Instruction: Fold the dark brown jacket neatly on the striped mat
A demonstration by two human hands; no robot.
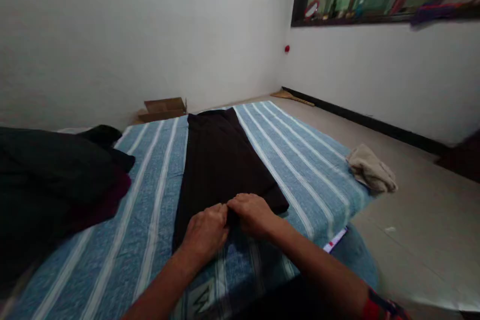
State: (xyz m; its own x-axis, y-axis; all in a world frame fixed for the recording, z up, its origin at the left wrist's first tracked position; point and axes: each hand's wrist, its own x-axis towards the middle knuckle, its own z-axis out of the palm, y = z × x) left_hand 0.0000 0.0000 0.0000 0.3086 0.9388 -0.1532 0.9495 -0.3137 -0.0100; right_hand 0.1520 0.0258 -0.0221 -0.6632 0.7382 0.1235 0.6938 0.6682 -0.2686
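A dark brown garment [221, 155] lies flat and lengthwise on a blue-and-white striped cloth [150, 210]. At its near edge my left hand [208, 227] is closed, fingers curled into the fabric. My right hand [249, 212] grips the same edge just beside it, the two hands almost touching. Both sets of fingertips are hidden in the cloth. The garment's near right corner extends past my right hand, and its left edge runs down beside my left wrist.
Dark clothes [48, 180] are heaped on the left. A beige cloth [371, 169] sits at the right edge of the striped surface. Behind stands an open cardboard box [165, 108] by the wall. On the floor lies a broom-like wooden object [292, 96]; small items line the window sill.
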